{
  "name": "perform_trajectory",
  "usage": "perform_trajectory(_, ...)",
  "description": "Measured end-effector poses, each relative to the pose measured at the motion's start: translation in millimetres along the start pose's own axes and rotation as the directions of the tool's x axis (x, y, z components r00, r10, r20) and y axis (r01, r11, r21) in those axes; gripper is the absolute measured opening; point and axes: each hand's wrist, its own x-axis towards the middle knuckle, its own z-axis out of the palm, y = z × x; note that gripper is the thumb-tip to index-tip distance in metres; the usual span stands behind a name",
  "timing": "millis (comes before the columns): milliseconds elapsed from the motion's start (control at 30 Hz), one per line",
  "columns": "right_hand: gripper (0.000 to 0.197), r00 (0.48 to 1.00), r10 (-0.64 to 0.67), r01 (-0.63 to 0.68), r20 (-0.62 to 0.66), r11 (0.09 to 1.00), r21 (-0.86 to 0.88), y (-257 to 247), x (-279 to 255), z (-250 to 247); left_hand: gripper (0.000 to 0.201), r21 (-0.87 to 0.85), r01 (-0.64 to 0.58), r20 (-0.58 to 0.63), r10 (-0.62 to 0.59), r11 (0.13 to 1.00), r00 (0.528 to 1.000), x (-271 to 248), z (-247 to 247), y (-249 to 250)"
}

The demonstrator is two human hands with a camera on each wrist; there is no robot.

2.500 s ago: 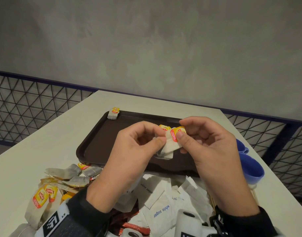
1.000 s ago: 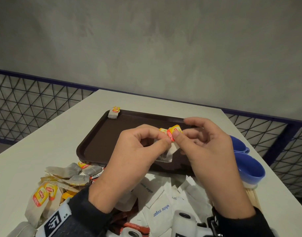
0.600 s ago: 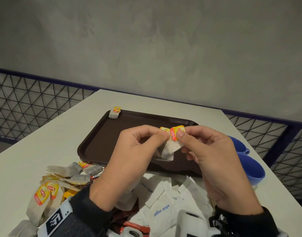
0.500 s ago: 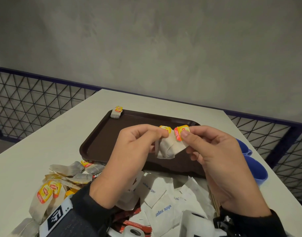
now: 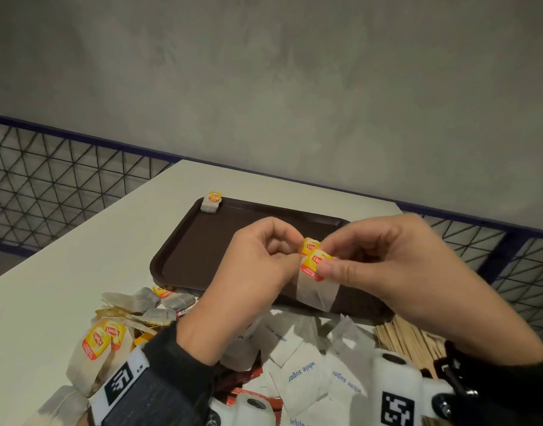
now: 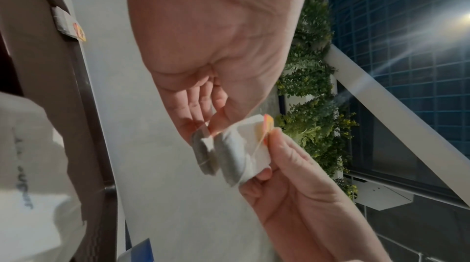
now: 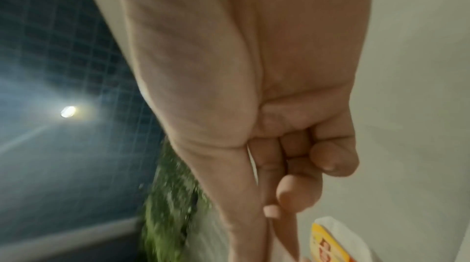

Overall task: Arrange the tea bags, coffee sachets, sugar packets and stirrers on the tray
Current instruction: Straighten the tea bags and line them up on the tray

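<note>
Above the near edge of the dark brown tray [image 5: 202, 256], both hands hold two tea bags with yellow tags. My left hand [image 5: 293, 256] pinches the rear tea bag [image 6: 203, 151] by its top. My right hand [image 5: 325, 262] pinches the front tea bag [image 5: 318, 290], thumb on its tag. In the left wrist view a string runs along the two bags. The right wrist view shows curled fingers [image 7: 300, 192] and a yellow tag [image 7: 330, 242] at the bottom edge. One tea bag [image 5: 211, 204] lies at the tray's far left corner.
On the white table [image 5: 79, 256] near me lie loose tea bags [image 5: 104, 342], white sugar packets [image 5: 298, 364], red-brown sachets [image 5: 242, 382] and wooden stirrers [image 5: 408, 336]. A wire mesh railing [image 5: 48, 186] runs behind the table's edges.
Both hands stay above the tray's near edge and have drawn closer together. The front tea bag now hangs lower, with the right thumb on its tag.
</note>
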Motion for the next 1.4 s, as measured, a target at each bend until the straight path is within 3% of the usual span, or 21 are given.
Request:
perform_trajectory(100,0.021,0.999,-0.015,0.003,-0.036,0.952,-0.307,-6.1,9.9,-2.7,0.031,-0.041,0.020,0.061,-0.018,0.999,0.998,-1.0,-1.1,1.7)
perform_trajectory(200,0.029,0.996,-0.031,-0.011,-0.080,0.881,-0.472,-7.7,14.9,-4.3,0.041,-0.056,0.029,0.102,-0.023,0.998,0.994,-3.7,-2.0,8.7)
perform_trajectory(367,0.034,0.991,0.002,-0.074,-0.132,0.838,-0.541,-10.6,15.2,-7.1,0.045,-0.131,0.038,0.128,-0.021,0.991,0.991,-6.0,-4.0,15.1)
perform_trajectory(500,0.024,0.991,0.017,-0.088,-0.133,0.833,-0.547,-13.4,17.7,-5.8,0.043,-0.170,0.030,0.096,-0.014,0.985,0.995,-3.5,-5.3,14.0)
perform_trajectory(667,0.017,0.990,0.114,-0.135,-0.081,0.929,-0.345,-17.0,18.1,-10.1,0.038,-0.193,-0.028,0.056,0.040,0.981,0.998,-4.0,-2.9,13.4)
perform_trajectory(800,0.012,0.970,0.180,-0.199,-0.167,0.974,-0.105,-18.5,20.4,-16.5,0.022,-0.135,-0.202,-0.080,0.193,0.970,0.978,-7.0,0.1,11.7)
perform_trajectory(900,0.014,0.928,0.282,-0.259,-0.243,0.958,0.123,-20.2,23.3,-21.7,0.019,-0.045,-0.264,-0.110,0.258,0.963,0.960,-9.9,-1.0,15.3)
perform_trajectory(1100,0.019,0.850,0.402,-0.244,-0.341,0.874,0.421,-22.6,24.8,-13.3,0.017,0.008,-0.251,-0.018,0.252,0.968,0.968,-13.0,3.2,15.3)
perform_trajectory(1400,0.011,0.819,0.385,-0.137,-0.426,0.851,0.507,-18.3,20.0,8.8,0.006,0.028,-0.183,-0.114,0.185,0.983,0.976,-10.5,0.9,15.4)
